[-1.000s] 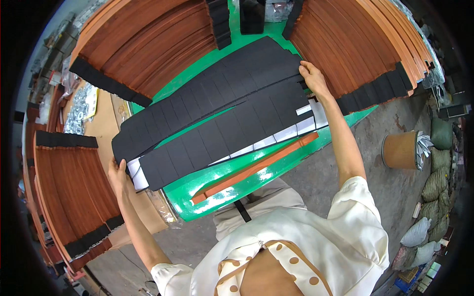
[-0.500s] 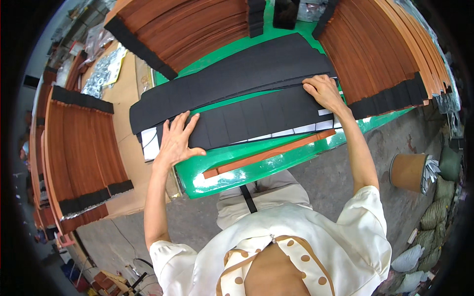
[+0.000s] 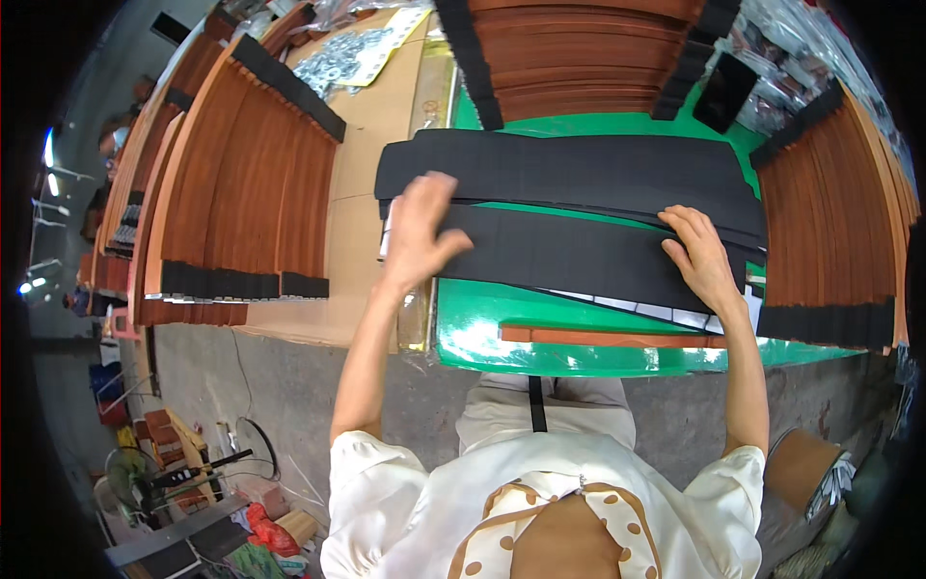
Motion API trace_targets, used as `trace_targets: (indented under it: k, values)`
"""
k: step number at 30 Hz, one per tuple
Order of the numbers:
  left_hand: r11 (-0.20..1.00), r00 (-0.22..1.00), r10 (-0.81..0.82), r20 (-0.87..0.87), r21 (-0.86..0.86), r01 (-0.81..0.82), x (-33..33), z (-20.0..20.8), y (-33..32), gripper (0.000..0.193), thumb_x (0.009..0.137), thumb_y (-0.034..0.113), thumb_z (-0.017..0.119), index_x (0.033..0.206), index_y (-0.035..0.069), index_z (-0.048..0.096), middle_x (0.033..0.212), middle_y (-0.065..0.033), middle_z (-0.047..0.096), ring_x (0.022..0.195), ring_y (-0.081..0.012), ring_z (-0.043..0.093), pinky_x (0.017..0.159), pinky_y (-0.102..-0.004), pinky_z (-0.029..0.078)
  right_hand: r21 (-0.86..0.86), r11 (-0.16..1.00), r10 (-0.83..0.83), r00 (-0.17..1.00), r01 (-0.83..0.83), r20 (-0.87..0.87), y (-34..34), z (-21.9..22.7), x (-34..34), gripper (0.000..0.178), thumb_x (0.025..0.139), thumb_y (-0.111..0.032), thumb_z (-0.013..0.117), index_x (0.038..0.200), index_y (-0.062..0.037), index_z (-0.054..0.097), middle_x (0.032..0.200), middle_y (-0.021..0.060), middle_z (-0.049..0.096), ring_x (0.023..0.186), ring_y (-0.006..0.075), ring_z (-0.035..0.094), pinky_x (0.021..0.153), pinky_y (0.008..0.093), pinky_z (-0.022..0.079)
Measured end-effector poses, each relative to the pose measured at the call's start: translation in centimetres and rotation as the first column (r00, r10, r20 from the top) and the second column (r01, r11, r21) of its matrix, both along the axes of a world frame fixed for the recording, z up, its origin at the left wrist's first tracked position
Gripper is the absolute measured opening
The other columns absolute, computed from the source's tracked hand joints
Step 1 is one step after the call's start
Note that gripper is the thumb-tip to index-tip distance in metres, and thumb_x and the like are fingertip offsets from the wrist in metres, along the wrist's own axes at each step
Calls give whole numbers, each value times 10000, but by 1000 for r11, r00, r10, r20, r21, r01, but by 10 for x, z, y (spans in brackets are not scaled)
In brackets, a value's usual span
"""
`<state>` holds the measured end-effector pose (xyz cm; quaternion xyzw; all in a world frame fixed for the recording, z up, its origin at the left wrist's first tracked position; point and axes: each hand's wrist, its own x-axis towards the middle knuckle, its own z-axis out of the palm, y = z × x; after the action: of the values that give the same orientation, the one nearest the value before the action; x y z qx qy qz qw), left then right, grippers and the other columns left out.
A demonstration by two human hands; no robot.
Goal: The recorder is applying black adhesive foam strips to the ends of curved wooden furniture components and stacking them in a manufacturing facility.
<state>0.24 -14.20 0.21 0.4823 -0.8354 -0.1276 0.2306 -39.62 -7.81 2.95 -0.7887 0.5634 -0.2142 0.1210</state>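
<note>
Both your hands lie flat on black foam strips.
Your left hand [image 3: 420,232] and right hand [image 3: 701,256] rest open-palmed on the nearer black strip [image 3: 569,256] over the green table [image 3: 482,333].

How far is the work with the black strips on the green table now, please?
Done: many brown wooden slats with black strips on their ends lie stacked around the green table. In hand: the left hand and right hand press flat on the nearer black strip sheet; a second sheet lies behind. Left: one bare brown slat lies at the table's front edge.
</note>
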Motion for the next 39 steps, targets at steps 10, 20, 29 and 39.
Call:
trace_targets:
  k: [10, 20, 29, 39]
  values:
    - [766, 747, 605, -277, 457, -451, 82, -42, -65, 438, 949, 312, 429, 1183, -37, 551, 1047, -263, 620, 1046, -369, 585, 910, -397, 433, 124, 991, 55, 995, -44, -87, -57, -29, 55, 412, 898, -199, 542, 1278, -59, 466, 1332, 131, 452, 1279, 300, 372, 1032, 433, 305]
    - [809, 742, 544, -392, 481, -339, 85, -43, -39, 414, 922, 212, 512, 1256, -33, 506, 1139, -224, 613, 1088, -272, 588, 900, -330, 452, 36, 999, 6, 1000, -6, 20, -78, -22, 85, 338, 885, -161, 552, 1203, -48, 532, 1212, 124, 543, 1149, 288, 493, 968, 388, 379]
    - [782, 442, 623, -646, 535, -320, 101, -71, -27, 266, 869, 25, 564, 1128, -28, 596, 1024, -101, 664, 912, -131, 616, 815, -247, 483, -32, 879, 477, 877, -476, 53, -133, -19, 274, 163, 827, -87, 585, 980, -60, 632, 930, 111, 603, 867, 304, 609, 744, 385, 503]
    - [698, 593, 692, -412, 592, -404, 91, -55, -41, 261, 799, 97, 681, 1022, -30, 632, 812, -58, 665, 694, -99, 605, 594, -241, 482, 255, 889, 265, 882, -380, 390, -170, -55, 300, 261, 777, -85, 608, 1028, -34, 661, 871, 115, 653, 816, 214, 635, 772, 299, 497]
